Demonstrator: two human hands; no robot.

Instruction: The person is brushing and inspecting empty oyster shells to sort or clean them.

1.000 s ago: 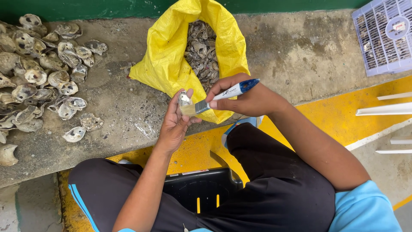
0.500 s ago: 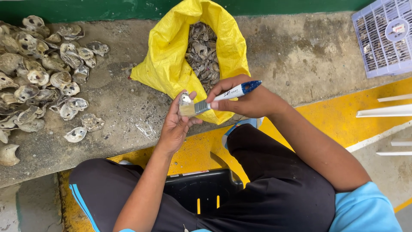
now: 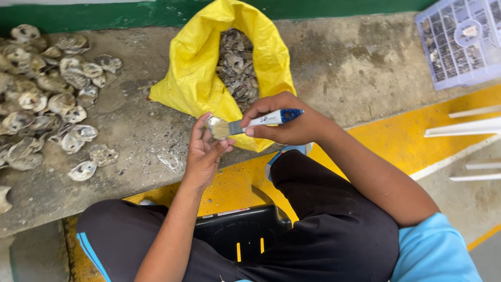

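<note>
Concrete ledge, yellow sack of shells just beyond the hands. Left hand cups a small shell; right hand grips paintbrush, bristles on shell. Little changed since a second ago: brushing continues.

You have two hands at work: your left hand cups one shell, and your right hand grips one brush. One yellow sack lies open in front of you, filled with shells too many to count. Roughly thirty loose shells lie spread on the concrete at your left. One lilac crate sits at the far right. One black stool shows between your legs.
</note>
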